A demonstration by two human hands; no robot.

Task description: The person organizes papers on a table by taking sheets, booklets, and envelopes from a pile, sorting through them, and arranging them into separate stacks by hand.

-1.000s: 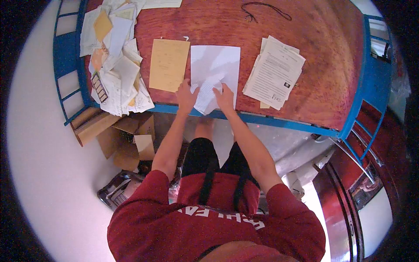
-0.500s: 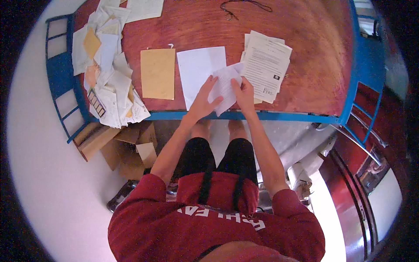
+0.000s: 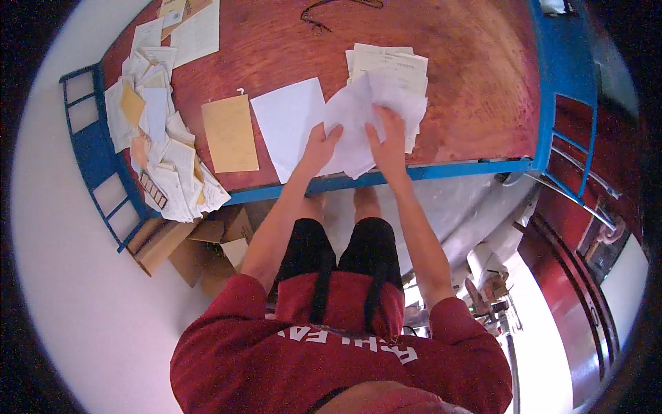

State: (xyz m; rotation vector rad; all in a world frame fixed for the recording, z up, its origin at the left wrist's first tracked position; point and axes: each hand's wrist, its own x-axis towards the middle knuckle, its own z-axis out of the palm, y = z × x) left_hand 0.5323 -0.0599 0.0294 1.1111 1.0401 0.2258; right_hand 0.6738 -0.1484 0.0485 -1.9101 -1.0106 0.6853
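Note:
A creased white sheet of paper (image 3: 350,127) lies spread between my hands at the near edge of the table, its lower corner over the blue rim. My left hand (image 3: 320,149) grips the sheet's left side, thumb on top and the other fingers partly hidden. On the sheet's right part rests my right hand (image 3: 390,141), thumb and fingers apart on its face. Behind the sheet is a stack of printed papers (image 3: 396,63), now partly covered. To the left lie a plain white sheet (image 3: 284,124) and a tan envelope (image 3: 229,134).
A messy heap of papers and envelopes (image 3: 181,155) runs along the left side of the red tabletop (image 3: 469,90). A dark cord (image 3: 318,15) lies at the back. Blue metal end frames (image 3: 562,124) stand at both sides. Below left is an open cardboard box (image 3: 200,255).
The sheet in my hands has opened out wider and covers more of the printed stack. My right hand has shifted from its edge onto its face. The view has turned slightly.

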